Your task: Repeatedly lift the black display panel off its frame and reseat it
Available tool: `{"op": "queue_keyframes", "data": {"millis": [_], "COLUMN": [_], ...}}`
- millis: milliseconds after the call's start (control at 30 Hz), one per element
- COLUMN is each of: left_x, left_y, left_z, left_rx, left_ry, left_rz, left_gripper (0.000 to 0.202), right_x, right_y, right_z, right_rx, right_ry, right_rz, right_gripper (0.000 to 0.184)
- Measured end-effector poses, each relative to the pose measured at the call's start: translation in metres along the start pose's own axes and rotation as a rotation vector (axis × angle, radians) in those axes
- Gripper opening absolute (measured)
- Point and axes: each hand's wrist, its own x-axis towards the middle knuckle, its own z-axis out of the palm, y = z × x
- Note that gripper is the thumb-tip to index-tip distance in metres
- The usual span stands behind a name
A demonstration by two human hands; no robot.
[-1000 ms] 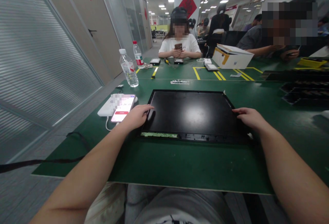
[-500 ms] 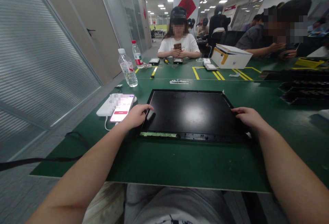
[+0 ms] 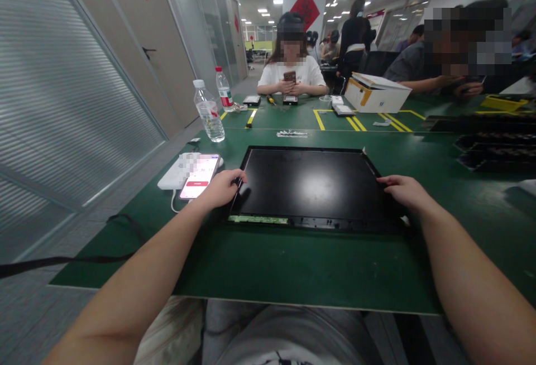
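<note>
A black display panel lies flat on the green table, its glossy face up and a green circuit strip along the left part of its near edge. My left hand is closed on the panel's left edge, thumb and fingertips at the frame. On the opposite side, my right hand grips the right edge, with the fingers resting on the rim and the rest partly hidden under the palm. A small pale tab sticks up at the far right corner.
Left of the panel lie a lit phone and a white box-like item with a cable. Two water bottles stand behind them. Across the table a person holds a phone. A white box and stacked dark parts are to the right.
The fingers of my left hand have drawn in slightly at the panel's left edge. My right hand and the panel stay in place. A person in the background has shifted.
</note>
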Motion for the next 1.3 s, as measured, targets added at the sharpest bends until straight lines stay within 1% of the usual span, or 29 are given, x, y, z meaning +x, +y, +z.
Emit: {"op": "queue_keyframes", "data": {"millis": [67,167,233,367,433,567,667,733,900,1100,1200,1300], "left_x": [0.0,-0.001,0.0,0.002,0.003,0.006,0.007,0.007,0.008,0.008,0.004,-0.002], "left_y": [0.001,0.0,-0.001,-0.007,-0.009,-0.011,-0.011,-0.011,-0.01,-0.005,0.005,0.019], "left_z": [0.001,0.005,0.009,0.015,0.017,0.018,0.015,0.013,0.011,0.008,0.001,-0.005], "left_rx": [0.019,0.038,0.04,0.097,0.144,0.22,0.224,0.215,0.163,0.055,-0.067,-0.246], "left_ry": [0.014,0.042,0.076,0.145,0.134,0.075,0.038,0.025,0.056,0.104,0.137,0.19], "left_rz": [0.008,0.055,0.071,0.025,-0.021,-0.104,-0.125,-0.116,-0.098,-0.119,-0.171,-0.295], "left_gripper": [0.041,0.048,0.052,0.058,0.058,0.054,0.05,0.048,0.047,0.046,0.041,0.035], "right_x": [0.003,0.006,0.007,0.005,0.004,0.004,0.004,0.003,0.002,0.003,0.002,0.001], "right_y": [0.003,0.005,0.005,0.002,0.001,0.002,0.002,0.001,0.0,0.002,0.001,-0.001], "right_z": [0.0,-0.001,-0.001,-0.002,-0.001,0.001,0.001,0.001,0.0,0.001,0.002,0.002], "right_rx": [-0.008,-0.027,-0.043,-0.077,-0.079,-0.07,-0.071,-0.077,-0.091,-0.076,-0.059,-0.053], "right_ry": [0.002,-0.01,-0.015,-0.017,-0.015,-0.007,-0.011,-0.02,-0.014,0.001,0.016,0.025], "right_rz": [-0.003,-0.01,-0.018,0.0,-0.002,-0.009,0.015,0.031,-0.002,-0.004,-0.001,0.008], "right_gripper": [0.048,0.047,0.046,0.048,0.049,0.049,0.052,0.053,0.05,0.048,0.046,0.046]}}
